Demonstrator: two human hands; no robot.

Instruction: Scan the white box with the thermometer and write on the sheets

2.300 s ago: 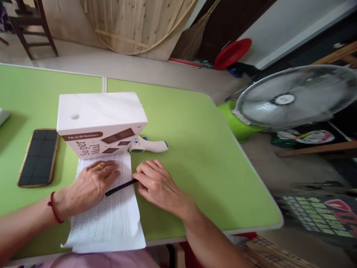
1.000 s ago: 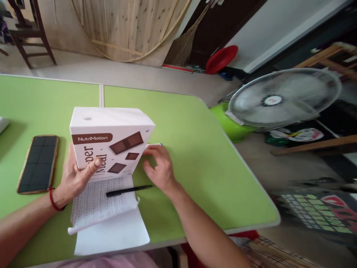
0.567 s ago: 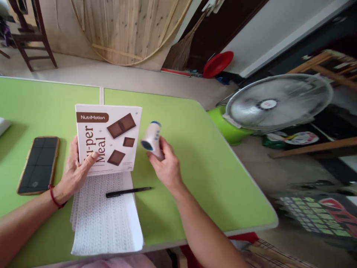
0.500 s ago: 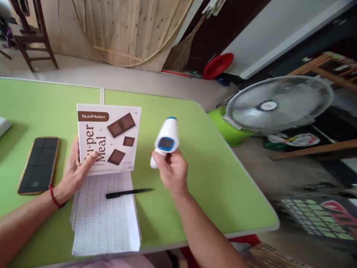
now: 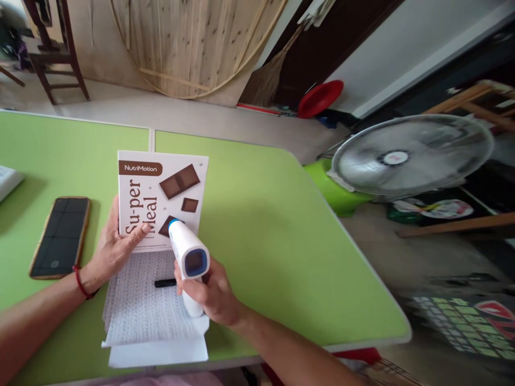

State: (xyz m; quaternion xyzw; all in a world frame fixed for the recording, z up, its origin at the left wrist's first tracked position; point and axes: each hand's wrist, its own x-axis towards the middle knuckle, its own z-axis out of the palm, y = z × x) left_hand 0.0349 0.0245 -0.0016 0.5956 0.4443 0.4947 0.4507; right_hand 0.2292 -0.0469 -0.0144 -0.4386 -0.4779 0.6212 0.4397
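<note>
My left hand (image 5: 118,244) grips a white and brown meal box (image 5: 177,206) by its lower left side, thumb across the front, holding it upright. In my right hand (image 5: 217,289) is a white and blue infrared thermometer (image 5: 189,254), fingers wrapped round its handle. Its blue-rimmed screen faces me, and its front end overlaps the box's lower part in view; whether they touch I cannot tell. Below lie sheets of handwritten paper (image 5: 139,300), the lower edge of the top one curled up. A black pen (image 5: 164,283) rests on them, partly hidden behind my right hand.
A phone in a brown case (image 5: 62,236) lies left on the green table (image 5: 273,236). A white object (image 5: 8,181) sits at the far left edge. Beyond the table's right side stand a large fan (image 5: 410,155) and a green bin (image 5: 338,187).
My right hand has brought the thermometer left and down, in front of the box's lower right corner. The top sheet's lower edge has curled up. My left hand keeps holding the box.
</note>
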